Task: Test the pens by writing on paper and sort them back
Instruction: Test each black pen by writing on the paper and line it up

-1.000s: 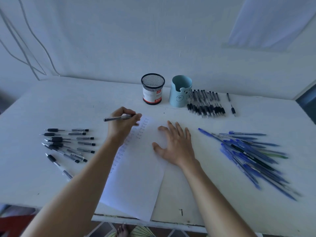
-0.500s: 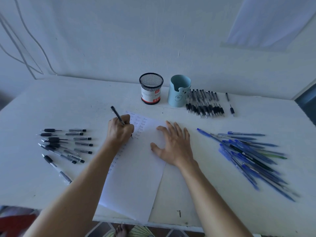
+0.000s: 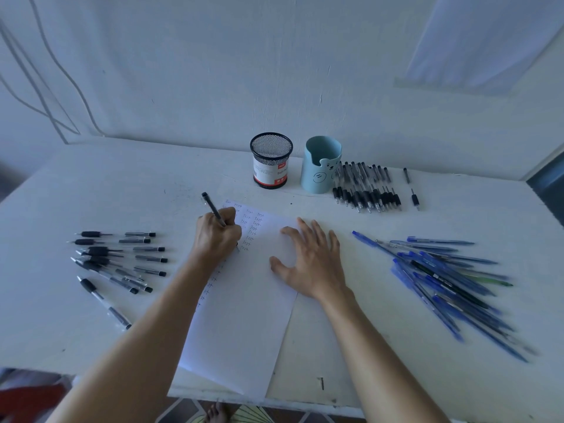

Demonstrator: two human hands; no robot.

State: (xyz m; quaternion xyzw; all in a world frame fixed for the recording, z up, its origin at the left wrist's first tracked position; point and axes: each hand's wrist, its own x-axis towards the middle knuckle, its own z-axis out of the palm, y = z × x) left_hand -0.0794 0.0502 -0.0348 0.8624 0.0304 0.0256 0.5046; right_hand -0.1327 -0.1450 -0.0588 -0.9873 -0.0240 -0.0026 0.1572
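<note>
A white sheet of paper [image 3: 244,315] lies in the middle of the table, with columns of small written words near its top and left side. My left hand [image 3: 215,236] grips a black pen [image 3: 210,206] in a writing hold, its tip down on the paper beside the written column. My right hand [image 3: 311,261] lies flat with fingers spread, pressing on the paper's right edge. A black mesh pen cup [image 3: 271,160] and a light blue pen cup [image 3: 320,164] stand at the back.
Several black pens with separated caps [image 3: 116,261] lie at the left. A row of black pens [image 3: 366,187] sits right of the blue cup. A heap of blue pens [image 3: 451,279] covers the right side. The table's front edge [image 3: 305,406] is close below the paper.
My left hand turned the pen from lying sideways to an upright writing hold and brought its tip down onto the paper. The right hand stayed on the sheet.
</note>
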